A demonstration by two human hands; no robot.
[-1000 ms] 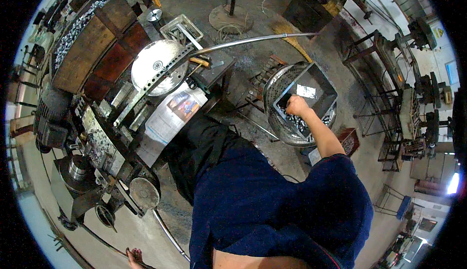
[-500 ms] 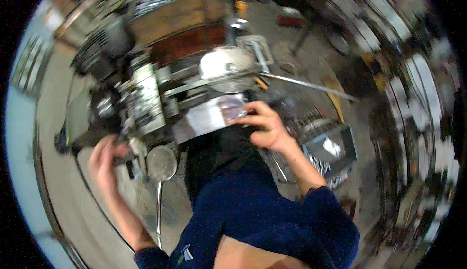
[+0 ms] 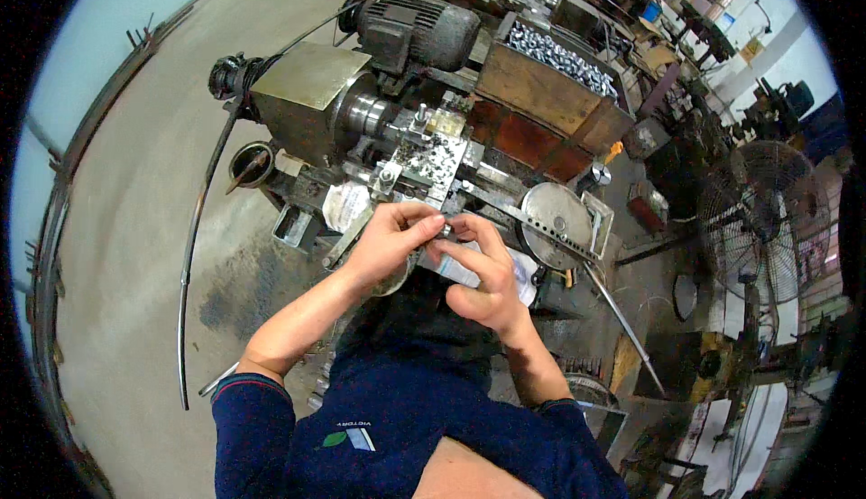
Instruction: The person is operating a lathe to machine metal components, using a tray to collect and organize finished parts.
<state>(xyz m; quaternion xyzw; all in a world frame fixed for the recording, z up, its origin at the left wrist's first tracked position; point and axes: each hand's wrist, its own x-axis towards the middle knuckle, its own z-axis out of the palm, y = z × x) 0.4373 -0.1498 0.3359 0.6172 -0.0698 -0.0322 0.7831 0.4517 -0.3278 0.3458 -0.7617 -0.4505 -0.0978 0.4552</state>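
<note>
Both hands meet in front of a small lathe-like machine, fingertips together around a small shiny metal part (image 3: 446, 229). My left hand (image 3: 386, 244) pinches it between thumb and fingers. From the other side, my right hand (image 3: 487, 273) closes its thumb and fingertips on the same piece. Fingers cover most of the part, so its full shape is hidden. Just beyond the hands lies the machine's metal slide (image 3: 433, 158), strewn with dark chips. A white and bluish sheet (image 3: 526, 287) shows partly below and beside the right hand.
The machine's spindle (image 3: 366, 115) and motor (image 3: 419, 34) stand beyond the left hand, with a handwheel (image 3: 251, 165) at left. A wooden crate (image 3: 541, 79) holds many shiny metal parts. A round metal disc (image 3: 548, 206), a long bar (image 3: 622, 323) and a large fan (image 3: 758, 215) are at right.
The view has turned and sharpened. My hands were apart, the left off to the side and the right at the sheet; now they are together on the small metal part.
</note>
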